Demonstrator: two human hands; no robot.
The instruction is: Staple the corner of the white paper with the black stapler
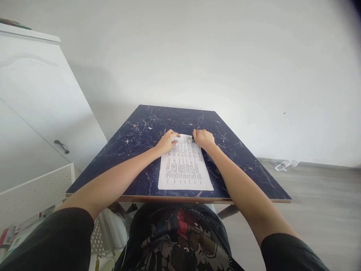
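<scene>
A small stack of printed paper sheets (184,165) lies on the dark blue marbled table, its lower edge close to the table's front edge. My left hand (168,141) rests at the top left corner of the sheets, thumb and fingers apart and touching the paper. At the top right corner, my right hand (203,138) is closed around a small dark object (193,138). Most of that object is hidden by the fingers, so its kind cannot be made out. Handwritten marks run along the sheets' right margin.
Beyond the left hand, a small pale piece (150,128) lies on the table (180,116). A white cabinet (36,94) with a dark handle stands to the left. A clear plastic item (286,165) is on the floor by the wall. Under the table's left side is a perforated white container (101,237).
</scene>
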